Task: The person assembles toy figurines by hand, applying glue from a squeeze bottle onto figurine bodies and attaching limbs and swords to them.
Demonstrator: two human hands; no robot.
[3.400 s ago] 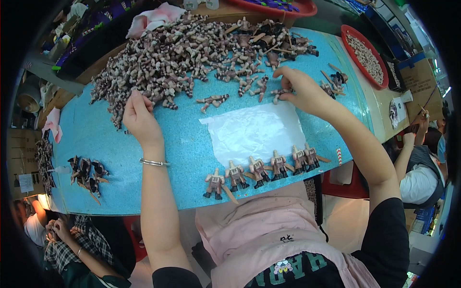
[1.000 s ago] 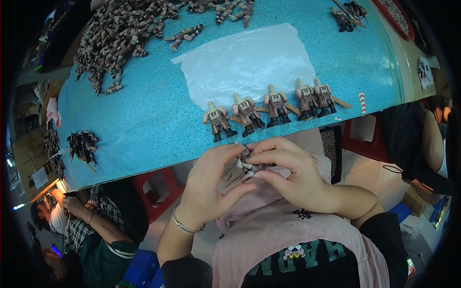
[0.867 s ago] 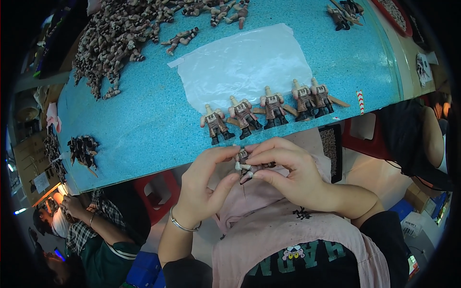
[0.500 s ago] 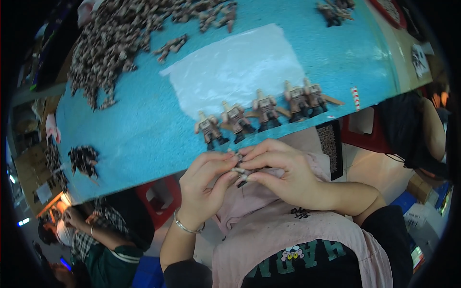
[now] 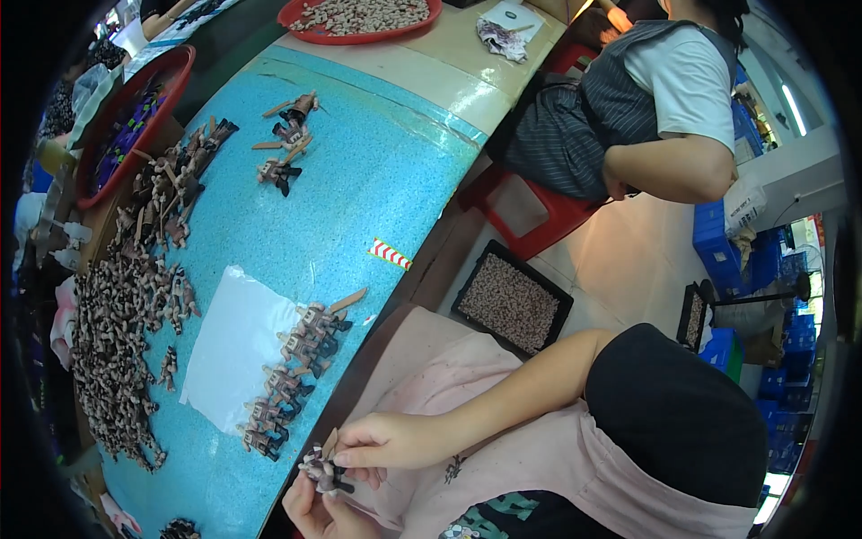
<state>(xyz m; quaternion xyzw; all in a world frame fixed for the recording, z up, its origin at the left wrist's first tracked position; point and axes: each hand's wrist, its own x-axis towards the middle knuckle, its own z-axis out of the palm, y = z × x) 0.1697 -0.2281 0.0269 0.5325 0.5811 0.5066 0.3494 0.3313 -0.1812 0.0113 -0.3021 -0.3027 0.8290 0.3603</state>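
Just off the near edge of the blue table, both hands hold a small toy figurine (image 5: 325,472) with pale upper parts and dark legs. My left hand (image 5: 319,514) grips it from below, partly cut off by the lower rim. My right hand (image 5: 395,442) pinches it from the right with thumb and fingers, beside a thin tan piece (image 5: 329,442). Closest to the hands on the table, several similar figurines (image 5: 287,386) lie in a row along the edge of a white sheet (image 5: 235,346). Some have flat tan pieces sticking out.
A large heap of figurines (image 5: 112,359) covers the table's left. A few more figurines (image 5: 289,135) lie farther off. Red basins (image 5: 287,22) of parts stand beyond. On the floor is a black tray (image 5: 464,310) of small parts. Another person (image 5: 664,108) sits by a red stool (image 5: 530,238).
The view has swung toward the right, bringing a seated person and floor trays into fuller sight. Both hands still hold the figurine, now lower left in the picture; it shows more clearly.
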